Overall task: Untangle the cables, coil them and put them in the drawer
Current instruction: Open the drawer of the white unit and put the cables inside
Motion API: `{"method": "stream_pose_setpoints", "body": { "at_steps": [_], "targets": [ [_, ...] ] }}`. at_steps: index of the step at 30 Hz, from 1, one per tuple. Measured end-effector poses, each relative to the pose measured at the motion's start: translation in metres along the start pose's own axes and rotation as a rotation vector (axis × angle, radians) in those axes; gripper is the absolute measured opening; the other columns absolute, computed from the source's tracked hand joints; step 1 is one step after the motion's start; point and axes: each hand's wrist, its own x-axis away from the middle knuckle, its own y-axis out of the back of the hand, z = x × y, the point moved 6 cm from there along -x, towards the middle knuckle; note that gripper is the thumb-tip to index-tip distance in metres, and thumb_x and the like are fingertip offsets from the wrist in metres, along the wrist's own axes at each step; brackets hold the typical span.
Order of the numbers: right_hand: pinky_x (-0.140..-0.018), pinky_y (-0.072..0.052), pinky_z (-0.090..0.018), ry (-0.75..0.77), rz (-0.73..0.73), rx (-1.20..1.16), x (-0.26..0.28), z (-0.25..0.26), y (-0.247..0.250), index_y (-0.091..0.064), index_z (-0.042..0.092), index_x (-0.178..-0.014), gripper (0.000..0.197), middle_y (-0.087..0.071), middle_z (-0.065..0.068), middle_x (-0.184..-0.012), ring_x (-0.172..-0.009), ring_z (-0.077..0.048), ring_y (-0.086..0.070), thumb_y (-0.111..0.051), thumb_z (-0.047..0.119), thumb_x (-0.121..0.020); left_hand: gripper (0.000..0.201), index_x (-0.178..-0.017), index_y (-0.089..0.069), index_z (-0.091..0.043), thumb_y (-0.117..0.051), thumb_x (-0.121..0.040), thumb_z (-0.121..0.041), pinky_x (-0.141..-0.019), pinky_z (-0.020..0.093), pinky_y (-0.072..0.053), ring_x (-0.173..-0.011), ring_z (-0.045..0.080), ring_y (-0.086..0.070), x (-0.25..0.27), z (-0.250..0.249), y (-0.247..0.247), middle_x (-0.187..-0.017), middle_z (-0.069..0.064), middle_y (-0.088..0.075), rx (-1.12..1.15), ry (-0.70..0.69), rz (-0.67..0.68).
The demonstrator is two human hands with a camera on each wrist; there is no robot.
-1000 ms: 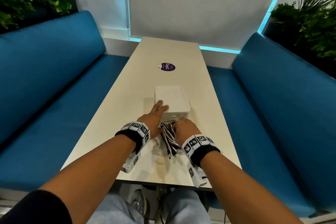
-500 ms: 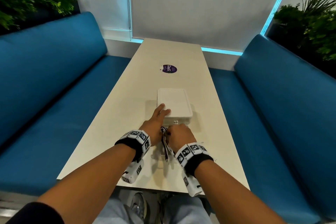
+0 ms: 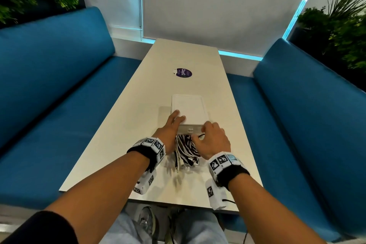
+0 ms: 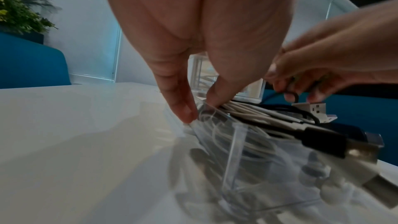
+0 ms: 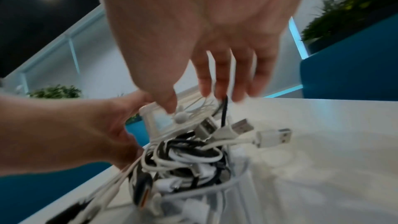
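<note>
A white drawer box [image 3: 188, 109] stands mid-table. Its clear drawer [image 4: 232, 151] is pulled out toward me and holds a tangle of black and white cables [image 3: 186, 148]. My left hand [image 3: 172, 125] lies with straight fingers on the box's near left corner; in the left wrist view its fingertips [image 4: 187, 113] touch the drawer rim beside the cables [image 4: 269, 117]. My right hand [image 3: 210, 134] is at the box's front right, above the drawer. Its curled fingers [image 4: 290, 91] pinch a black cable [image 5: 224, 113] that rises from the pile. Several USB plugs [image 5: 273, 135] stick out over the rim.
The long white table [image 3: 138, 125] carries a round purple sticker [image 3: 184, 73] beyond the box. Blue benches [image 3: 59, 95] flank both sides, with plants [image 3: 340, 31] behind them. A wall and window close the far end. My knees show under the near edge.
My right hand has moved forward and right, from over the cable pile to the box's front right corner. The left hand has stayed on the box.
</note>
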Motion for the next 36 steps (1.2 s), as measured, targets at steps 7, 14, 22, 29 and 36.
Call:
{"method": "stream_pose_setpoints", "body": {
  "at_steps": [7, 14, 22, 29, 36],
  "targets": [
    [-0.093, -0.044, -0.035, -0.038, 0.253, -0.069, 0.010, -0.023, -0.016, -0.046, 0.010, -0.129, 0.053, -0.051, -0.012, -0.125, -0.113, -0.029, -0.053, -0.063, 0.040, -0.089, 0.094, -0.150, -0.014, -0.034, -0.062, -0.078, 0.003, -0.071, 0.038, -0.054, -0.088, 0.034, -0.066, 0.002, -0.003, 0.000, -0.159, -0.018, 0.015, -0.034, 0.018, -0.006],
    [-0.083, -0.051, -0.039, 0.063, 0.073, -0.134, 0.015, 0.001, -0.022, -0.052, 0.011, -0.114, 0.032, -0.046, -0.007, -0.116, -0.092, -0.029, -0.059, -0.063, 0.004, -0.085, 0.093, -0.152, -0.015, -0.032, -0.060, -0.078, 0.004, -0.058, 0.030, -0.044, -0.074, 0.030, -0.062, 0.004, -0.004, 0.000, -0.160, -0.015, 0.014, -0.038, 0.009, 0.000],
    [-0.071, -0.045, -0.034, 0.068, 0.071, 0.012, -0.001, 0.003, -0.032, -0.068, 0.015, -0.096, 0.011, -0.066, -0.007, -0.094, -0.090, -0.029, -0.061, -0.063, 0.019, -0.087, 0.096, -0.152, -0.014, -0.031, -0.058, -0.076, 0.008, -0.045, 0.023, -0.031, -0.060, 0.021, -0.052, 0.006, -0.005, -0.001, -0.161, -0.014, 0.014, -0.059, 0.008, 0.016],
    [-0.070, -0.041, -0.036, 0.141, -0.003, 0.140, -0.002, 0.006, -0.042, -0.070, 0.018, -0.094, 0.014, -0.066, -0.003, -0.095, -0.091, -0.029, -0.052, -0.058, 0.014, -0.089, 0.092, -0.151, -0.015, -0.030, -0.057, -0.078, 0.006, -0.055, 0.027, -0.039, -0.066, 0.026, -0.056, 0.007, -0.006, 0.001, -0.161, -0.012, 0.012, -0.038, 0.012, 0.015],
    [-0.061, -0.040, -0.033, 0.118, 0.005, -0.178, -0.001, 0.004, -0.034, -0.047, 0.017, -0.079, 0.016, -0.055, 0.000, -0.084, -0.069, -0.022, -0.052, -0.061, 0.013, -0.086, 0.091, -0.150, -0.017, -0.032, -0.057, -0.077, 0.006, -0.058, 0.033, -0.049, -0.074, 0.032, -0.064, 0.006, -0.004, 0.003, -0.160, -0.017, 0.012, -0.042, 0.012, 0.016]
  ]
}}
